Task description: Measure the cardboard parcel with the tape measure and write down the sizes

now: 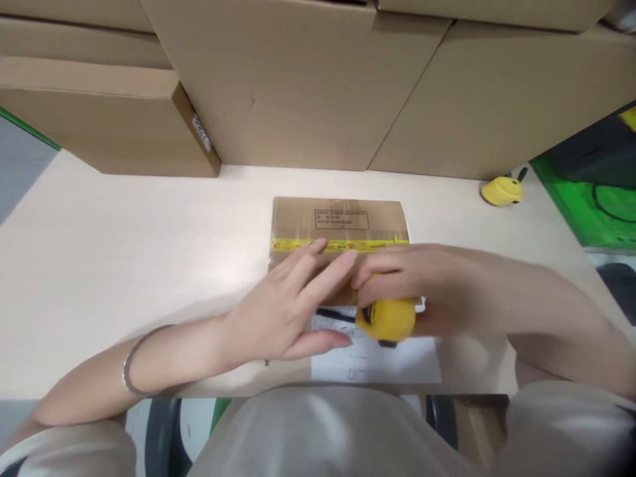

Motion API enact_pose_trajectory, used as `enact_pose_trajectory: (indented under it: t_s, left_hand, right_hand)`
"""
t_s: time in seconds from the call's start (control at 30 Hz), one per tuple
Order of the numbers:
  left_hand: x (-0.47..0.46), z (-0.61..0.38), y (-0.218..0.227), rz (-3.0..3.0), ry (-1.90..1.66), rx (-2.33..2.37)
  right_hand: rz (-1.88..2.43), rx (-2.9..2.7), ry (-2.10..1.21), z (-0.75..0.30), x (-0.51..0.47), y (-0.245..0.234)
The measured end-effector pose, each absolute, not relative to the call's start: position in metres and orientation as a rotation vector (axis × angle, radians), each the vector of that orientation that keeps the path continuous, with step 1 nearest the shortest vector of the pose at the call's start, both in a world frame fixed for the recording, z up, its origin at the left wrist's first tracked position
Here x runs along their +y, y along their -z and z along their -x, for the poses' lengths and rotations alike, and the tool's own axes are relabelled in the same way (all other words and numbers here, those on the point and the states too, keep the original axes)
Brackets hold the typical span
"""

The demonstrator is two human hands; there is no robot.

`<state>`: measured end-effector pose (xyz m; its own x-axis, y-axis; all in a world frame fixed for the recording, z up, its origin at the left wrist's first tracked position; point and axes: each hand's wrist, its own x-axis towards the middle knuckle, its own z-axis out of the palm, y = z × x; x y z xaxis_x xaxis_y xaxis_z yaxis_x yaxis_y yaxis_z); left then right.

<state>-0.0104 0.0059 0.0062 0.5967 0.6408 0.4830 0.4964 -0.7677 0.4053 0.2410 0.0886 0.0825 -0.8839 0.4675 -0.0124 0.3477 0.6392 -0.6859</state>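
Small cardboard box [298, 217], one, brown, flat rectangular, mid-table in front of the person; glossy film visible at left edge. One yellow strip [362, 246] with red and dark printing runs lengthwise across its top; one framed print block [342, 219] beyond the strip, text too small to read.

Hands: two. Left hand [283, 305] spread, fingers apart, grasping nothing; fingertips over the box top by the strip, pressure cannot be told. Right hand [397, 275] closed around one yellow tape measure [390, 319], rounded case with black parts, at the box's near side; right arm slightly blurred. Index tip of left hand very near right fingers; contact between them cannot be told.

Under the tape measure: one white paper sheet [377, 368], thin, flat, line drawings on it, partly covered by box and hands. One slim black pen-like rod [335, 316] lies at the box's near edge, reaching toward the tape measure.

Second yellow tape measure-like case [501, 191], rounded, far right of table, well apart from the hands. Two yellow cases total.

Table [149, 232] pale, smooth. Behind: two large plain cartons standing side by side, left one [288, 86], right one [511, 99]; one shallower carton [129, 129] to their left, white label [202, 132] on its side. One thin metal bangle [127, 368], left wrist.
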Motion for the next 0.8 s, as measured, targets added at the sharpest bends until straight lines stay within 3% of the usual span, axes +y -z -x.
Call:
enact_pose_trajectory:
  t_s: [0.13,0.23,0.3,0.4,0.47,0.67,0.8]
  left_hand:
    - [0.014,0.021,-0.014,-2.360,-1.036,1.099]
    - [0.041,0.047,-0.008,-2.006,-1.225,1.544]
    - [0.066,0.067,0.004,-1.810,-1.117,1.705]
    - [0.093,0.088,0.026,-1.697,-0.693,1.402]
    - [0.099,0.091,0.038,-1.670,-0.663,1.213]
    - [0.079,0.073,0.020,-1.669,-0.954,0.956]
    - [0.068,0.060,-0.001,-2.035,-1.190,0.883]
  right_hand:
    - [0.661,-2.532,-1.140,-0.268,0.074,-0.067]
    - [1.082,-1.927,-1.163,-0.294,0.086,-0.046]
    - [1.315,-1.560,-1.289,-0.305,0.095,-0.028]
    - [1.393,-1.383,-1.494,-0.308,0.098,-0.005]
    - [1.373,-1.375,-1.521,-0.305,0.094,0.001]
    - [1.261,-1.306,-1.357,-0.305,0.065,-0.017]
    - [1.300,-1.470,-0.981,-0.322,0.055,-0.043]
